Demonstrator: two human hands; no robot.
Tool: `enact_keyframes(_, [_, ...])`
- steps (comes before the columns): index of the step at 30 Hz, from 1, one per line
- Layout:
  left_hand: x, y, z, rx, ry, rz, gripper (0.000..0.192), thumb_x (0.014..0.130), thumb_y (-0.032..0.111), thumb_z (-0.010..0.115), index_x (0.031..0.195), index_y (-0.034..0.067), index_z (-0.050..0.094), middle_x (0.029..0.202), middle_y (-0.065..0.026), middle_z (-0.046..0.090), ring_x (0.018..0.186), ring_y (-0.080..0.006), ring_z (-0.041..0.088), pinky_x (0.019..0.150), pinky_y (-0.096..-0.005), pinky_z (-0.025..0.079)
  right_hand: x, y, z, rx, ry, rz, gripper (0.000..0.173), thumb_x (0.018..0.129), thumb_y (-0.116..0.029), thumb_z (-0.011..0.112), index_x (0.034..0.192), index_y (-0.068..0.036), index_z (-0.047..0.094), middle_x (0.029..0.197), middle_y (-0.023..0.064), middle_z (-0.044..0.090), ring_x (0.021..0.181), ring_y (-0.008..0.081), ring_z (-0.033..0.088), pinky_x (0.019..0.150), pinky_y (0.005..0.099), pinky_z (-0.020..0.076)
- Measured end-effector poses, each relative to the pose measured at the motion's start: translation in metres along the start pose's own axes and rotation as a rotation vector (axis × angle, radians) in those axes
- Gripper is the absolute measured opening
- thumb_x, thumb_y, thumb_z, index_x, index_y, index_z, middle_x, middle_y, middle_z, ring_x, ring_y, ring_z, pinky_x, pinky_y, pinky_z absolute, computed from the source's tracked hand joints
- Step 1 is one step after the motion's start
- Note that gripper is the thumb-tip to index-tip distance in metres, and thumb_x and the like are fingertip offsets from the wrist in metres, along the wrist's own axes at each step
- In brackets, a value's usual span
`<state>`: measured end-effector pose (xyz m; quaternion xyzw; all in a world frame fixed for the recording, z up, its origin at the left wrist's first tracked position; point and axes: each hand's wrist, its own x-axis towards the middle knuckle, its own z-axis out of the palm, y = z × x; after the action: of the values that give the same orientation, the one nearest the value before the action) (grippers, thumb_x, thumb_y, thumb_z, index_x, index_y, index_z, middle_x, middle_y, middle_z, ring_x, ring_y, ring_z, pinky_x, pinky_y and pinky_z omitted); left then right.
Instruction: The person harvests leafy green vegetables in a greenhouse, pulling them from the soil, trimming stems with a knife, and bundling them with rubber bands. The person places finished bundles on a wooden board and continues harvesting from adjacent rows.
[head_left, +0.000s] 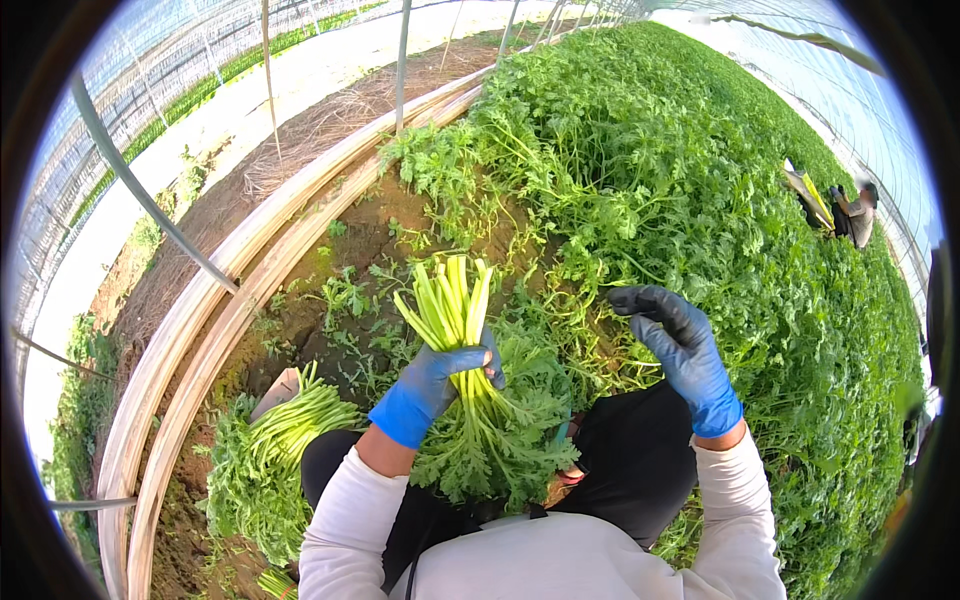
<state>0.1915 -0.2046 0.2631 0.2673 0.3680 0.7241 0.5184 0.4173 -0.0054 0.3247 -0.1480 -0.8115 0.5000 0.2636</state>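
My left hand (442, 382), in a blue glove, is closed around a bunch of garland chrysanthemum greens (469, 397). The pale cut stem ends point away from me, and the lobed leaves hang towards my lap. To the right, my right hand (667, 345) is raised in a soiled blue glove. Its fingers are bent with a gap to the thumb, and I see nothing held in it. Beside my left knee lies a pile of cut greens (300, 427), stems uppermost. Below it, partly hidden by my sleeve, is a smaller bundle (277, 583) with a red band.
Dense standing greens (660, 150) fill the bed ahead and to the right. Long wooden boards (225, 277) edge the left side, with metal hoop poles (150, 195) rising beside them. A person (861, 214) is far right among the plants, near a yellow-and-white object (810, 195).
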Motion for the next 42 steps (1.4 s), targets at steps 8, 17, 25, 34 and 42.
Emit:
enact_keyframes(8, [-0.010,-0.002,-0.014,0.105,0.017,-0.042,0.031,0.076,0.012,0.073,0.101,0.004,0.056,0.074,-0.0033,0.054,0.066,-0.0153,0.054,0.060,-0.0331,0.048,0.087,-0.031,0.130,0.252,-0.270,0.162,0.029,0.087,-0.016,0.068,0.106,0.003,0.059,0.088,0.0030,0.062,0.079,0.0071,0.055,0.071,0.0244,0.0472])
enact_keyframes(17, [-0.008,-0.016,-0.006,0.132,0.138,-0.065,0.037,0.072,0.007,0.078,0.103,0.005,0.058,0.081,-0.0015,0.059,0.070,-0.0147,0.058,0.059,-0.0331,0.051,0.086,-0.020,0.160,-0.221,-0.069,-0.111,0.030,0.074,-0.015,0.078,0.093,0.003,0.063,0.069,0.0052,0.059,0.060,0.0082,0.051,0.055,0.0252,0.0454])
enact_keyframes(25, [-0.013,-0.023,-0.017,0.045,0.192,-0.138,0.020,0.077,0.007,0.074,0.090,0.004,0.059,0.075,-0.0037,0.057,0.063,-0.0143,0.055,0.057,-0.0341,0.050,0.117,-0.037,0.129,-0.447,0.005,-0.405,0.052,0.079,-0.031,0.072,0.119,-0.003,0.055,0.097,0.0147,0.063,0.083,0.0234,0.062,0.075,0.0329,0.0498])
enact_keyframes(34, [-0.017,-0.014,-0.019,0.111,0.169,-0.142,0.030,0.071,0.007,0.079,0.090,0.004,0.057,0.077,-0.0049,0.057,0.065,-0.0156,0.056,0.053,-0.0316,0.046,0.121,-0.054,0.158,-0.632,-0.494,-0.568,0.044,0.094,-0.032,0.050,0.128,-0.004,0.049,0.125,0.0181,0.054,0.111,0.0363,0.055,0.095,0.0422,0.0427])
enact_keyframes(42, [-0.014,-0.018,-0.025,0.087,0.225,-0.143,0.027,0.070,0.004,0.079,0.088,0.002,0.059,0.074,-0.0074,0.061,0.056,-0.0156,0.057,0.050,-0.0297,0.047,0.123,-0.070,0.140,-0.675,-0.318,-0.836,0.023,0.078,-0.026,0.066,0.093,-0.008,0.062,0.080,0.0074,0.061,0.071,0.0269,0.062,0.062,0.0383,0.0500])
